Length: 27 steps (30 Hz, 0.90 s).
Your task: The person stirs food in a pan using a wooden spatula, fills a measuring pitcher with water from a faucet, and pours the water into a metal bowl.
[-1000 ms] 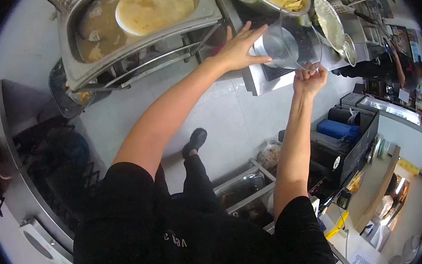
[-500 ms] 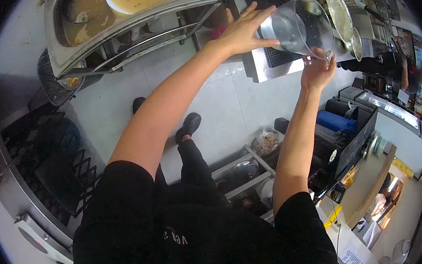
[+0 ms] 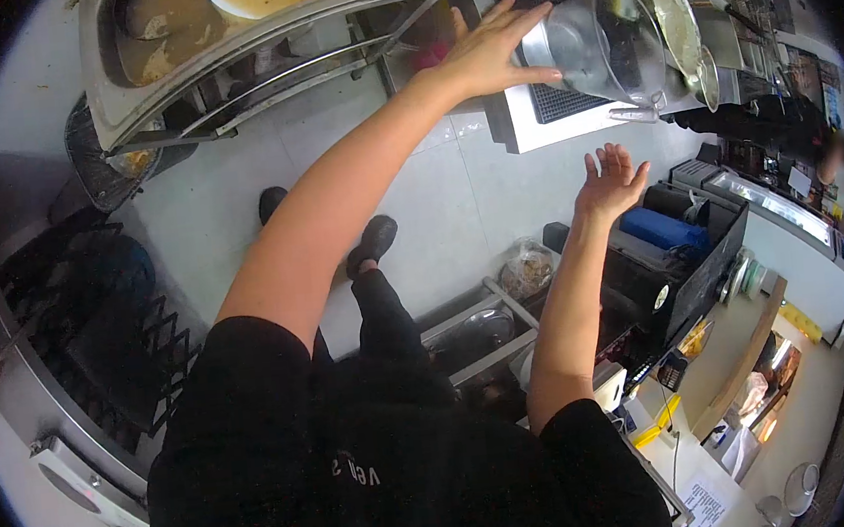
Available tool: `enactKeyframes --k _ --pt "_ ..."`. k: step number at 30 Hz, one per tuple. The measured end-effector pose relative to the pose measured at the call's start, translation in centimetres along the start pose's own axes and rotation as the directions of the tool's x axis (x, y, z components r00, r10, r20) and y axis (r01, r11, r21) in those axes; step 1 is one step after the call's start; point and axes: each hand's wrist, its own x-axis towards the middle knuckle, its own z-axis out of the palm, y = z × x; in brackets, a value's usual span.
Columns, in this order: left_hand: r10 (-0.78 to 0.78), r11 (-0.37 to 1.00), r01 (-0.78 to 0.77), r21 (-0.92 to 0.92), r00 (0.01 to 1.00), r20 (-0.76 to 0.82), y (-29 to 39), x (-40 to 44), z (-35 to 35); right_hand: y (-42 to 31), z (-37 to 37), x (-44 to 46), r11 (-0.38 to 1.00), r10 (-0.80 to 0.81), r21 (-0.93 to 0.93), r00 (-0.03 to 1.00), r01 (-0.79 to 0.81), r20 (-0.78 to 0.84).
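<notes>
My left hand [image 3: 494,56] reaches to the upper right, with thumb and fingers spread around the base end of a clear jug [image 3: 579,54]. The jug's wide rim faces right, and a handle-like piece [image 3: 635,114] shows at its lower side. Whether the jug rests on the counter or is held up, I cannot tell. Below it, my right hand [image 3: 614,181] is apart from the jug, palm up and fingers extended, holding nothing.
A steel counter [image 3: 521,129] with a black mesh mat [image 3: 559,103] lies under the jug. Round metal lids [image 3: 677,20] are at its right. A steel basin [image 3: 92,102] of brownish liquid is at upper left. A bagged item [image 3: 526,269] sits below. Another person [image 3: 781,127] stands far right.
My right hand has let go of the jug and moved down, its fingers opening. My left hand stays at the base end. The jug has hardly moved.
</notes>
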Motion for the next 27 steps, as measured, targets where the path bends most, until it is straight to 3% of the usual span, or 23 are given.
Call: enactKeyframes --k 18,21,22,24,26,27 --pt "0.007 1.000 -0.006 0.004 0.999 -0.039 -0.6 -0.2 0.5 3.0 1.3 -3.7 0.982 0.151 0.124 0.987 -0.144 -0.049" --pt "0.002 1.000 -0.002 0.009 0.999 -0.041 -0.7 -0.1 0.6 3.2 3.9 -5.8 0.999 0.036 0.023 0.990 -0.040 0.139" --pt "0.002 0.999 -0.001 0.038 0.999 -0.046 -0.9 0.0 0.7 2.9 5.5 -6.9 0.973 -0.071 -0.209 0.989 0.098 0.133" --pt "0.006 0.999 -0.004 0.037 0.999 -0.049 -1.1 0.0 0.8 3.1 7.3 -8.0 0.936 -0.136 -0.300 0.974 0.187 0.182" --pt "0.010 0.999 -0.008 0.034 0.999 -0.053 -0.4 -0.2 -0.4 3.5 8.2 -7.9 0.938 -0.147 -0.284 0.969 0.201 0.200" --pt "-0.030 0.999 0.029 0.020 0.999 0.033 1.2 -0.6 -2.6 3.6 8.4 -8.0 0.940 -0.160 -0.264 0.961 0.218 0.226"
